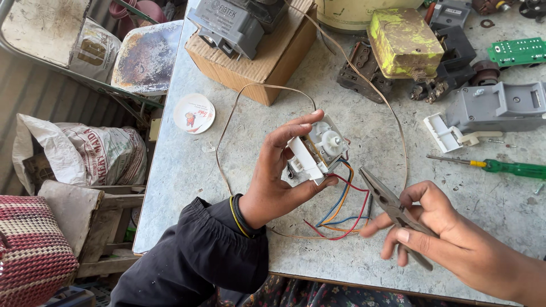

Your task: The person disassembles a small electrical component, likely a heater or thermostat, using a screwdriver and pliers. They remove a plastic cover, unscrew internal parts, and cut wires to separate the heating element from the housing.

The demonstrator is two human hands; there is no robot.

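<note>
**Small timer unit held up, pliers close beside its wires**

Grey, scuffed metal tabletop [199,170] fills the view, cluttered along its far edge with a cardboard box [267,62], a yellow-painted casing [405,42], grey plastic housings [500,108] and a green circuit board [517,51]. A green-handled screwdriver [500,167] lies near the right edge.

Your left hand [278,176] is closed around a small white timer unit [318,150], held above the table's middle with its white gear facing up. Red, blue and orange wires [341,204] hang from it, loose at their ends. A thin bare wire [250,96] loops away toward the box.

Your right hand [449,239] grips the handles of needle-nose pliers [387,199], near the front edge. Their tip is together, clamped on nothing, and points at the coloured wires just below the unit, not touching them. The unit looks opened; nothing is yet cut or joined.
</note>
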